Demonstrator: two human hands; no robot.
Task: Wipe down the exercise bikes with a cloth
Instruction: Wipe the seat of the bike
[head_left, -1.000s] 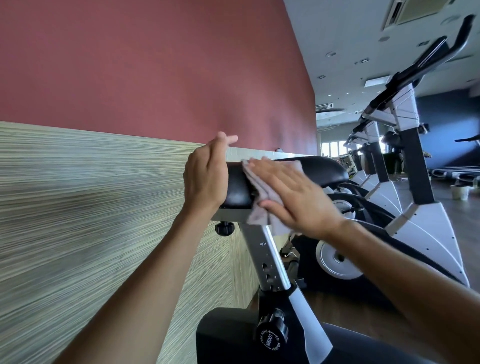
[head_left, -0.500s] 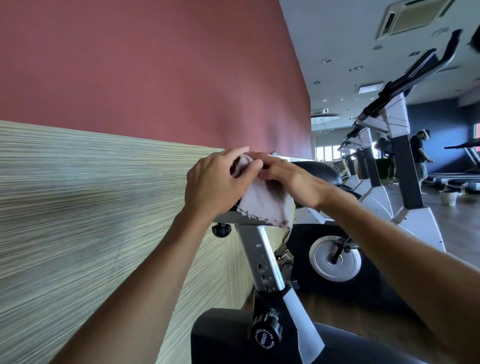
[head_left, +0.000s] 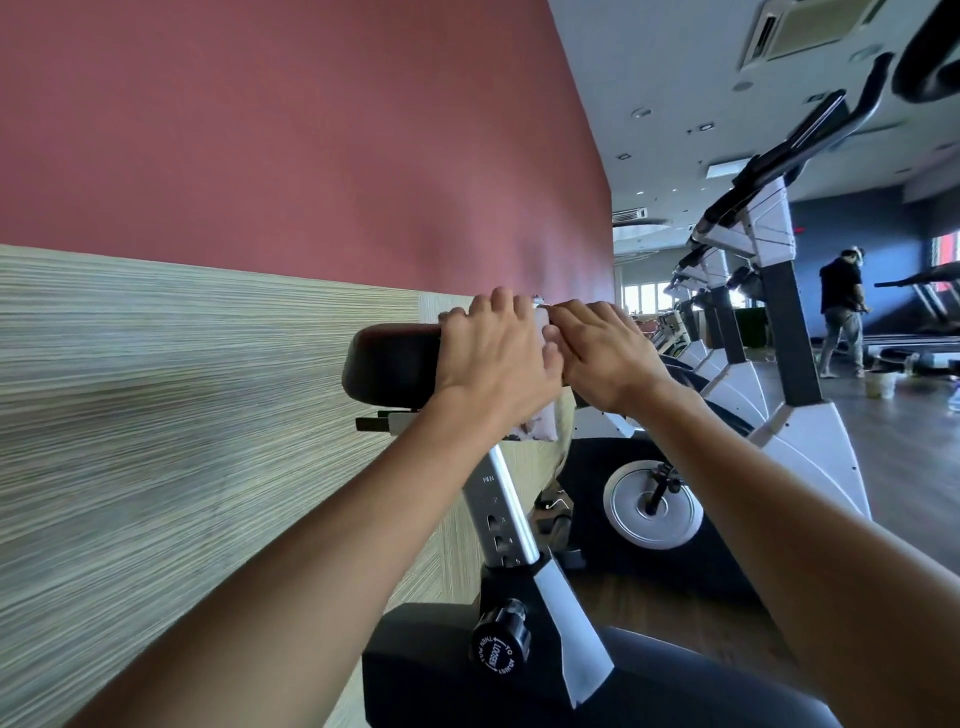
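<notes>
Both hands' grip: left hand (head_left: 496, 364) and right hand (head_left: 602, 353) hold the cloth (head_left: 545, 431) on the saddle (head_left: 392, 364); cloth mostly hidden.

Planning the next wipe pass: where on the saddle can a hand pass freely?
Free: the saddle's bare rear end, between the left hand and the wall panel. Crowded: its middle and front, where both hands, right hand included, bunch over the cloth.

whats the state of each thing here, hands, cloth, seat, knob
left hand: fingers curled over the bike seat and the cloth
right hand: on the cloth at the seat top, grip cannot be told
cloth: draped over the seat, its lower end hangs free
bike seat: upright on its post, rear end uncovered
seat post: raised, adjustment holes showing
adjustment knob: screwed in at the post base
</notes>
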